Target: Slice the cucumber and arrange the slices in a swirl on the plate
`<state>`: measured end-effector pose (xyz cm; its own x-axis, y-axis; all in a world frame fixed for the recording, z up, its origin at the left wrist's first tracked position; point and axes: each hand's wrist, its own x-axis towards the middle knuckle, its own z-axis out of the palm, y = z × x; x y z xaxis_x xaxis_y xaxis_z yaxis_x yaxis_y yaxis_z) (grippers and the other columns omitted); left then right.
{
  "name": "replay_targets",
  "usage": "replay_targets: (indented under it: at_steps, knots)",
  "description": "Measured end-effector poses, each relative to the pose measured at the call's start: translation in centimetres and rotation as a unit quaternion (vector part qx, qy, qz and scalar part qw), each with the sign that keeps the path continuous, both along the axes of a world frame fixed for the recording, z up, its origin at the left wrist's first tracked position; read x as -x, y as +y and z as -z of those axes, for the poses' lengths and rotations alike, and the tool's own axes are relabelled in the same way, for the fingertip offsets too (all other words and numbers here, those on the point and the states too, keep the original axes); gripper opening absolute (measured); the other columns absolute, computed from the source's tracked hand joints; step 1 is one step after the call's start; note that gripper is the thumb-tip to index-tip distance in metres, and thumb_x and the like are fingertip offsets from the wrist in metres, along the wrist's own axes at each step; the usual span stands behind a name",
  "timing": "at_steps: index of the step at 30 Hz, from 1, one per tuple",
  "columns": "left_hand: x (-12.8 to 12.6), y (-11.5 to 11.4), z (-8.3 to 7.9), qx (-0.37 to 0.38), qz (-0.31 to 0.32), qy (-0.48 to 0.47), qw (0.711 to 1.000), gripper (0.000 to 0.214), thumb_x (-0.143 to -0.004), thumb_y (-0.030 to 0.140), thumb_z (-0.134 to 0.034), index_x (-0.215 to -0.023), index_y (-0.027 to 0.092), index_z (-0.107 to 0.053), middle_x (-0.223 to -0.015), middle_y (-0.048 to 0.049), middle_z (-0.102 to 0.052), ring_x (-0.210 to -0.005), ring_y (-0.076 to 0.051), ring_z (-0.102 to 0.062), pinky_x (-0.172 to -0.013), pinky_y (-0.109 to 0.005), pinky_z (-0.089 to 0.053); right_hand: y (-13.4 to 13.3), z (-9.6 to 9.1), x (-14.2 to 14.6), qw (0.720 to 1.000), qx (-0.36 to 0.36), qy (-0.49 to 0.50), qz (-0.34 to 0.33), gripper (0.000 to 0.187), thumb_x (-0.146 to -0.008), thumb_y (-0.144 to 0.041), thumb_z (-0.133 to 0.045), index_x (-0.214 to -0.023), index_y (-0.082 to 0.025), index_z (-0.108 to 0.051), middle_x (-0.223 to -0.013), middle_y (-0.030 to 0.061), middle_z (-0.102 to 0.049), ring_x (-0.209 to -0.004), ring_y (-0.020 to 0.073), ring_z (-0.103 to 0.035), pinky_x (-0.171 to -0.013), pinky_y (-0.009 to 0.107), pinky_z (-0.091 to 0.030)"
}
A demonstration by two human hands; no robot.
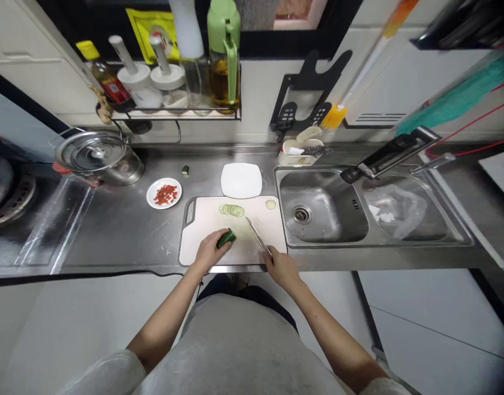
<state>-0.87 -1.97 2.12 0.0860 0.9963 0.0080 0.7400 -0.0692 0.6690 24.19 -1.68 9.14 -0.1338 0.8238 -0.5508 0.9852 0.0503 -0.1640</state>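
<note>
A pale cutting board [202, 233] lies on the steel counter in front of me. My left hand [208, 250] is closed over a green cucumber piece [227, 238], pressing it on the board. My right hand [281, 268] grips the handle of a knife [256, 234], whose blade points up and left over the board, just right of the cucumber. A row of cut cucumber slices [232, 210] lies at the board's far side. One more slice [270, 204] sits near the far right corner.
A white square plate [241, 180] sits behind the board. To the left is a small plate of red bits [164, 193], a cucumber end [185, 170] and a lidded steel pot [97, 155]. The sink [321, 211] is right of the board. A bottle rack [173, 112] hangs on the wall.
</note>
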Motion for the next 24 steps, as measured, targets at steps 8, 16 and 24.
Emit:
replay_targets:
  at_steps: [8, 16, 24]
  knots:
    - [-0.1, 0.3, 1.5, -0.149, -0.006, 0.011, 0.989, 0.031, -0.091, 0.025, -0.051, -0.119, 0.025, -0.062, -0.115, -0.0081, -0.064, -0.106, -0.021, -0.060, -0.093, -0.039, -0.050, -0.3, -1.2, 2.0, 0.999, 0.023, 0.004, -0.049, 0.041, -0.102, -0.037, -0.021, -0.124, -0.022, -0.052, -0.094, 0.0105, -0.071, -0.092, 0.0232, -0.067, -0.073, 0.029, -0.040]
    - [-0.1, 0.2, 2.9, -0.214, -0.007, 0.029, 0.976, 0.029, -0.090, 0.022, -0.053, -0.116, 0.026, -0.066, -0.110, -0.0081, -0.064, -0.100, -0.020, -0.059, -0.088, -0.037, -0.052, -0.8, -1.5, 4.1, 0.996, -0.001, 0.016, -0.087, 0.038, -0.101, -0.034, -0.022, -0.121, -0.020, -0.052, -0.093, 0.0111, -0.072, -0.088, 0.0242, -0.068, -0.072, 0.031, -0.042]
    - [-0.1, 0.3, 3.0, -0.230, -0.003, 0.034, 0.973, 0.031, -0.089, 0.019, -0.054, -0.117, 0.026, -0.065, -0.107, -0.0080, -0.064, -0.098, -0.019, -0.058, -0.086, -0.036, -0.052, -0.8, -1.6, 4.4, 0.995, 0.003, 0.022, -0.097, 0.037, -0.101, -0.032, -0.024, -0.117, -0.018, -0.054, -0.094, 0.0114, -0.072, -0.088, 0.0240, -0.069, -0.072, 0.030, -0.044]
